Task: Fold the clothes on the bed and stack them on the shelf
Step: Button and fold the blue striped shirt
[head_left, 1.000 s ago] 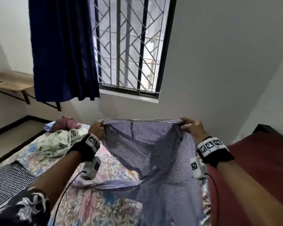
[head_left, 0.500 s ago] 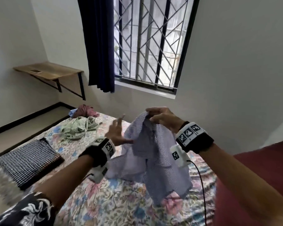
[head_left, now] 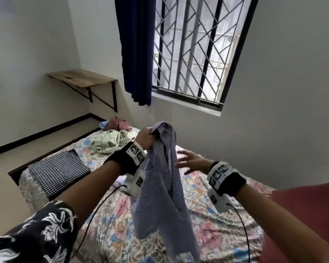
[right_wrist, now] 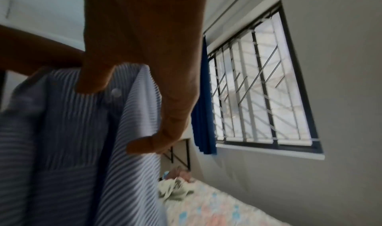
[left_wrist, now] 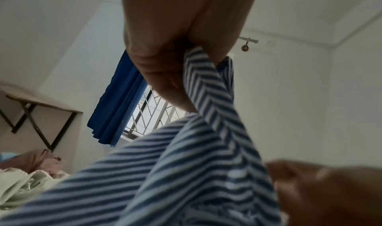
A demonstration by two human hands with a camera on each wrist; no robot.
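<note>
Left hand (head_left: 144,138) grips striped shirt (head_left: 163,186) top, hanging lengthwise straight down.

The head camera looks down from high up at the bed (head_left: 122,215). Each wrist camera sits very close, looking up. All three see the window (head_left: 194,54) and striped shirt (head_left: 160,177).
</note>
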